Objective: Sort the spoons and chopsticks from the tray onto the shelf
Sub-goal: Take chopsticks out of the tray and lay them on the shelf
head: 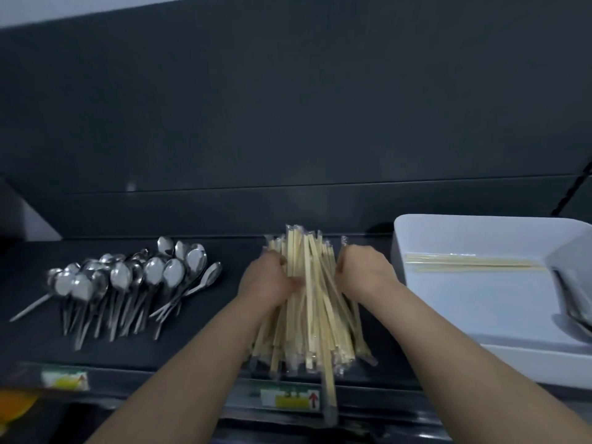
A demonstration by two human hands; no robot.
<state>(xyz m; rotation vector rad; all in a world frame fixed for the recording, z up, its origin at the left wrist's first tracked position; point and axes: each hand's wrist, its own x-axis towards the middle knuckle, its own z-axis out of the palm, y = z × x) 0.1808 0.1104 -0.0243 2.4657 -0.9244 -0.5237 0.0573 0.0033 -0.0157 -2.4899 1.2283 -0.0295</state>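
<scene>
A thick pile of wrapped wooden chopsticks (312,302) lies on the dark shelf (205,350), fanned toward the back. My left hand (267,282) grips the pile's left side and my right hand (363,272) grips its right side, fingers curled into the sticks. One stick juts over the shelf's front edge. A heap of metal spoons (128,283) lies to the left on the same shelf. The white tray (474,315) stands at the right with a few chopsticks (474,262) lying across it.
A metal utensil (573,299) sits at the tray's right end, partly cut off. Price labels (290,399) run along the shelf's front rail. A dark back panel (288,123) rises behind the shelf. Something orange (16,406) shows at the lower left.
</scene>
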